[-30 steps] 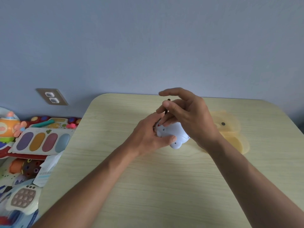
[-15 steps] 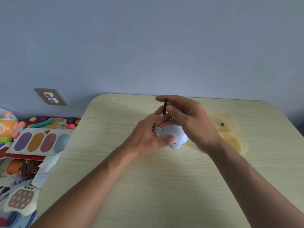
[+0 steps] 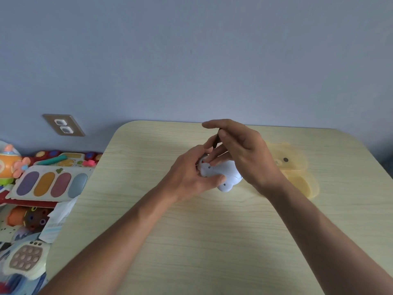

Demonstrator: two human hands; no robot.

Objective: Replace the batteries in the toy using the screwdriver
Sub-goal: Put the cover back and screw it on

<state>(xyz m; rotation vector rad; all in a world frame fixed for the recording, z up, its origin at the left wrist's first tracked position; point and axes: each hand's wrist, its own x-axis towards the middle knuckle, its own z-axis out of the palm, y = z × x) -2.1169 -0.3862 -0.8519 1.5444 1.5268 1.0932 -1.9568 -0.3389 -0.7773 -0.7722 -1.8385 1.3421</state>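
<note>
My left hand (image 3: pixel 189 177) grips the toy (image 3: pixel 221 173), a small pale blue-white thing with dark dots, holding it just above the desk (image 3: pixel 191 241) near the middle of its far half. My left thumb curls round the toy's near side and my left fingers (image 3: pixel 200 150) wrap over its far end. My right hand (image 3: pixel 244 154) sits over the toy from the right, its fingers (image 3: pixel 214 160) curled and pinching the screwdriver (image 3: pixel 215 140), a thin dark shaft that stands nearly upright, tilted a little. Its lower end drops toward the top of the toy, by a small red mark; the tip itself is hidden behind my fingers, so I cannot tell whether it touches. My right forefinger stretches out above the shaft's top end.

Behind my right wrist a clear yellow bear-shaped case (image 3: pixel 295 167) lies flat on the desk, partly hidden by my arm. Off the desk's left edge is a heap of toys: a board with four coloured ovals (image 3: pixel 51 184), a pale push-button game (image 3: pixel 25 258), an orange toy (image 3: pixel 8 162). A wall socket (image 3: pixel 63 125) sits on the blue wall above them.
</note>
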